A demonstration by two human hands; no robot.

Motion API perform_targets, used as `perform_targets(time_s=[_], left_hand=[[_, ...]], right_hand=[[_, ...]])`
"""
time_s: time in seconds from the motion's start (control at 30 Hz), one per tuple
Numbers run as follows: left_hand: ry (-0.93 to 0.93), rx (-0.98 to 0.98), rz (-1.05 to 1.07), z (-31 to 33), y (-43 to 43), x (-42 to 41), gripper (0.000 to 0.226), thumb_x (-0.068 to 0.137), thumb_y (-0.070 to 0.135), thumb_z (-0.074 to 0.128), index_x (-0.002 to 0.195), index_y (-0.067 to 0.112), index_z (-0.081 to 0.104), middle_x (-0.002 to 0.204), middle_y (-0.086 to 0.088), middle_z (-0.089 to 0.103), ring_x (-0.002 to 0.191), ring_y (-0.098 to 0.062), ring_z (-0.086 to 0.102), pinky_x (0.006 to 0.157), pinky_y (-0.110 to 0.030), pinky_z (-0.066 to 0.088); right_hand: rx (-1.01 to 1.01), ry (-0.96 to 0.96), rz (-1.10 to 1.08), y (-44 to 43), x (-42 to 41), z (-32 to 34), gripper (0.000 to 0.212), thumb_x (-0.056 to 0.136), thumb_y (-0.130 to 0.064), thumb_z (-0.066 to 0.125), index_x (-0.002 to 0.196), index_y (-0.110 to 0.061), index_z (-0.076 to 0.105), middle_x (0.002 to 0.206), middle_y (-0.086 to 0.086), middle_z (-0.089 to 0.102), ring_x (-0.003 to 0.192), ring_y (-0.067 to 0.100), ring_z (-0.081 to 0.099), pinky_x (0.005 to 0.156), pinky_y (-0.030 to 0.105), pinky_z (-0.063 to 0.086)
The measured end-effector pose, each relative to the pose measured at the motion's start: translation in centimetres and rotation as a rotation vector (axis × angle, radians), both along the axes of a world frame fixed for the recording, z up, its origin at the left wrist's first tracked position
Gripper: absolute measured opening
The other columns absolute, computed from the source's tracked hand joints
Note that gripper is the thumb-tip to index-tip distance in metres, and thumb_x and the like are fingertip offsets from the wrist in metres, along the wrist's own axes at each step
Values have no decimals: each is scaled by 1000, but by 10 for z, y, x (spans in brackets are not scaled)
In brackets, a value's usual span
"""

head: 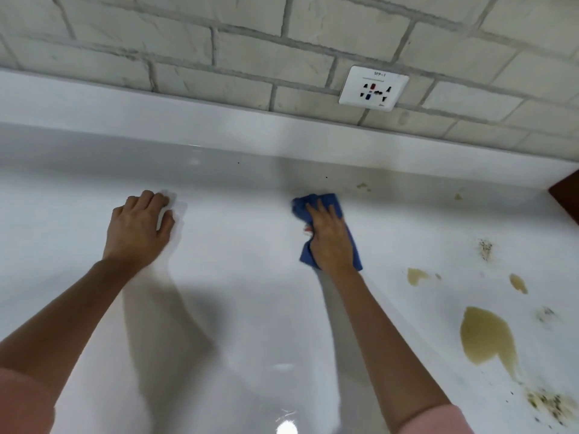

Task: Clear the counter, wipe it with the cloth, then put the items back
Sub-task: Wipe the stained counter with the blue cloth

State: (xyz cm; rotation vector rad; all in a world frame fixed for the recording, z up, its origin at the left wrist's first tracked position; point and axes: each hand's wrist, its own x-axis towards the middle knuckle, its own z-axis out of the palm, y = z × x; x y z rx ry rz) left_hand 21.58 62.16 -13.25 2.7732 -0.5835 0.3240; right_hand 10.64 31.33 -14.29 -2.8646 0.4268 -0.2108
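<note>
A glossy white counter (pixel 244 277) fills the view. My right hand (pixel 329 236) presses flat on a blue cloth (pixel 354 255) near the middle of the counter, fingers pointing toward the wall. My left hand (pixel 138 227) rests on the counter to the left with its fingers curled around something white and blurred; what it is I cannot tell. Yellow-brown spills (pixel 485 336) and dark crumbs (pixel 548 405) lie on the counter to the right of the cloth.
A white raised ledge (pixel 219 120) runs along the back, under a grey brick wall with a white power socket (pixel 374 88). A dark brown edge (pixel 567 195) shows at the far right. Smaller stains (pixel 416 275) dot the right side.
</note>
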Motion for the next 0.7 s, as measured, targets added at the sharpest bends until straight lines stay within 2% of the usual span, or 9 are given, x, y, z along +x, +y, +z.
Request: perform_targets(time_s=[0.07,0.13,0.27,0.37,0.43,0.53,0.63,0.7], left_hand=[[16,42,20,6,-5,7,23,89,16,48,99,-2,59,96,-23,59,84,-44,54,75,-50,42],[33,54,41,10,-10,13,19,88,13,53,98,-2,59,97,-23,58,87,-44,54,80,-52,41],[37,-99,47,3,-13,10,34,90,9,53,122,1,52,123,-25,53,111,-47,47,91,-56,39],[39,-154,-32,-4,-15,9,37,92,6,47,128,1,51,132,-22,51,119,-43,47,99,-52,38],[58,-158,-18,-6,-16,10,36,92,6,47,128,2,52,134,-21,51,121,-42,47,100,-51,36],[79,-163,5,-8,-17,10,37,92,7,48,129,5,51,136,-18,50,125,-40,44,103,-51,35],[87,-156,9,-8,-14,10,41,93,18,40,130,5,51,136,-18,50,125,-41,44,102,-52,35],[107,-153,6,-7,-12,11,48,90,25,34,131,6,50,137,-16,50,126,-40,44,102,-51,36]], right_hand=[[62,-13,44,2,-24,-3,66,86,4,43,147,-18,28,158,4,21,147,25,15,119,39,9],[24,-20,-56,-29,-47,-3,67,86,5,42,147,-18,27,158,4,20,147,25,15,118,41,12],[-76,44,-374,-103,-36,5,54,93,-6,39,146,-8,27,156,11,24,142,30,23,113,48,24],[-40,101,-414,-112,10,12,54,98,-15,36,149,-13,19,159,11,15,146,33,11,118,50,14],[-31,138,-334,-105,42,11,54,100,-20,33,150,-15,15,160,8,10,147,31,7,120,47,10],[-40,123,-119,-69,82,5,53,100,-19,32,150,-18,16,160,5,11,147,28,11,119,44,14],[-15,100,153,-36,92,-2,58,96,-10,39,150,-17,19,159,5,15,147,25,14,119,41,14],[-1,76,256,-52,83,5,64,89,-2,46,148,-14,25,157,6,21,146,25,19,120,37,15]])
